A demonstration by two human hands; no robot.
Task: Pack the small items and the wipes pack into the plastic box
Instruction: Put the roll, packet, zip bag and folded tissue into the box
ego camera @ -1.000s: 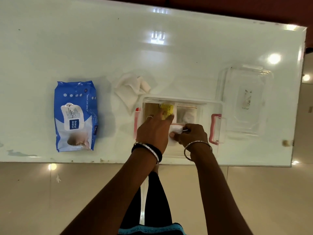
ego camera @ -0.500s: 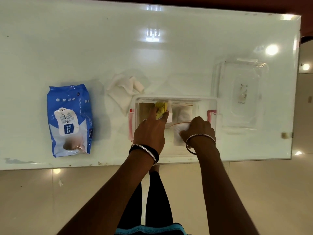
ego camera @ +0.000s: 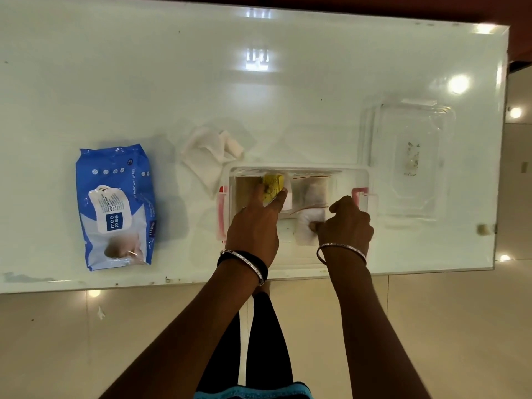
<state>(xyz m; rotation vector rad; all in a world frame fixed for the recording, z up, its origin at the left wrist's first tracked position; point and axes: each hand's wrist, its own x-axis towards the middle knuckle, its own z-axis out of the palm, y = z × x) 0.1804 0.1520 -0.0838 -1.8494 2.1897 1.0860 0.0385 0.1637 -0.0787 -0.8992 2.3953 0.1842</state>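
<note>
A clear plastic box [ego camera: 299, 169] with pink latches sits at the table's near edge. Inside it, my left hand [ego camera: 254, 226] presses on a small yellow packet [ego camera: 273, 185] at the far left. My right hand [ego camera: 345, 223] is curled over a white pouch [ego camera: 306, 226] in the box's middle, pinching it. A clear zip bag [ego camera: 312, 188] lies at the box's back. The blue wipes pack [ego camera: 115, 208] lies flat on the table, well to the left of the box.
The clear lid [ego camera: 408, 159] rests on the table right of the box. White folded cloths [ego camera: 210, 154] lie just beyond the box's left corner. The white table [ego camera: 172, 82] ends close to the box's near side; tiled floor lies below.
My right hand has shifted slightly right and back inside the box, still on the white pouch. My left hand stays on the yellow packet.
</note>
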